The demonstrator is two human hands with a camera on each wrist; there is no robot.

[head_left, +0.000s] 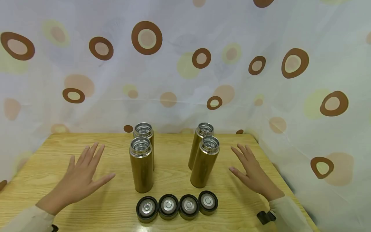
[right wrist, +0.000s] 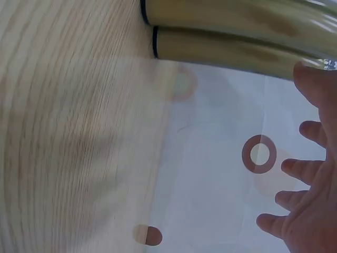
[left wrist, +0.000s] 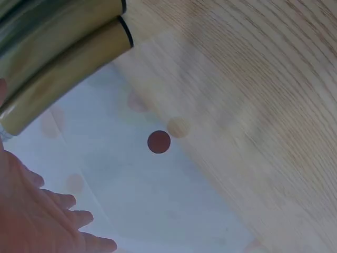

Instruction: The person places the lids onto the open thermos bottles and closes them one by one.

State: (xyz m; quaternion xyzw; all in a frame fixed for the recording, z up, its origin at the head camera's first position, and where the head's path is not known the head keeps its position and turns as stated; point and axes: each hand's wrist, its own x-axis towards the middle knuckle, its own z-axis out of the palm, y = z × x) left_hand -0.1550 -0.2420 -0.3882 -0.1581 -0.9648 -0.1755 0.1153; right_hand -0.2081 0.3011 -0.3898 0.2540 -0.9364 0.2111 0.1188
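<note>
Two pairs of gold vacuum flasks without lids stand upright on the wooden table. On the left, the front flask overlaps the rear one; on the right, the front flask partly hides the rear one. Several round lids lie in a row nearer me, undersides up, from the leftmost lid to the rightmost lid. My left hand is spread, palm down, left of the flasks, holding nothing. To their right, my right hand is likewise spread with nothing in it.
A patterned cloth with brown rings hangs behind the table and along its sides. My right wrist carries a dark strap. The table's back edge runs just behind the rear flasks.
</note>
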